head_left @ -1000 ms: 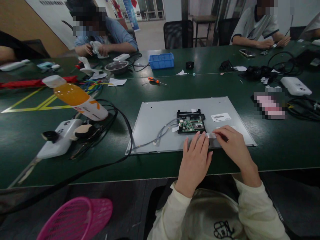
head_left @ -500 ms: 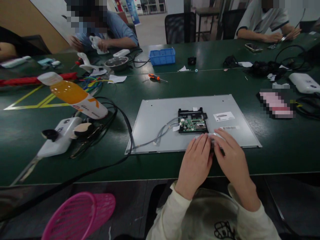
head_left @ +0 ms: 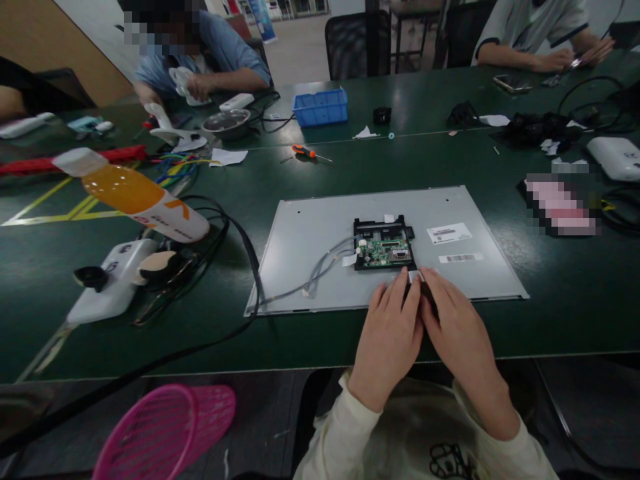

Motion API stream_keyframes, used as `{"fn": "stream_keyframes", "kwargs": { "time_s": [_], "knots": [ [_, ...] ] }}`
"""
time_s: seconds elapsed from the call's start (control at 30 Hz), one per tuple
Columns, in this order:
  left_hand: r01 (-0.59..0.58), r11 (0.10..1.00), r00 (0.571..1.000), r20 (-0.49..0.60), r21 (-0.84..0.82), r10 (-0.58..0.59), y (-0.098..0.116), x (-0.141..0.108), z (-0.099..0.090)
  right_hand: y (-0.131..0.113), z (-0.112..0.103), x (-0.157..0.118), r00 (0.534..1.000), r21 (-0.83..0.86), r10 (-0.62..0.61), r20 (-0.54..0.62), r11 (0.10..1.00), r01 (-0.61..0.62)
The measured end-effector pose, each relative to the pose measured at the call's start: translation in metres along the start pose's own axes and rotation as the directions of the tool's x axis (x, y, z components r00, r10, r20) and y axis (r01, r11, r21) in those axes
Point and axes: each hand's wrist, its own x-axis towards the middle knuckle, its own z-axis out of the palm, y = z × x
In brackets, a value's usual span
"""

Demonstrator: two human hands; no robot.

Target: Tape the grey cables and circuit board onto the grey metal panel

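A flat grey metal panel (head_left: 310, 233) lies on the green table in front of me. Near its middle sits a black frame (head_left: 383, 230) carrying a green circuit board (head_left: 387, 253); grey cables (head_left: 320, 267) run from it to the left. At the panel's near edge, my left hand (head_left: 387, 337) and my right hand (head_left: 460, 333) meet, fingers bent and close together. A small whitish strip (head_left: 415, 275) shows between their fingertips, just below the black frame. My fingers hide most of it, and the undersides of both hands are out of sight.
An orange drink bottle (head_left: 145, 200) leans on the left, beside a white device (head_left: 113, 280) and a black cable (head_left: 250, 260). Farther back are an orange screwdriver (head_left: 305, 152) and a blue basket (head_left: 320, 109). A pixelated pink object (head_left: 560, 203) lies right. Two people work across the table.
Both hands have drawn slightly down and closer together, showing more of the panel's barcode label. The whole view has shifted a little; the panel stays in place on the table.
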Motion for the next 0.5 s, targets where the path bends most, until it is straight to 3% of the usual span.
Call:
{"fn": "stream_keyframes", "kwargs": {
  "time_s": [0.5],
  "knots": [
    [-0.003,1.0,0.999,-0.047,0.0,0.003,-0.0008,-0.001,0.0003,0.0056,-0.0002,-0.0006,0.999,-0.058,-0.051,0.017,0.997,0.052]
  ]
}}
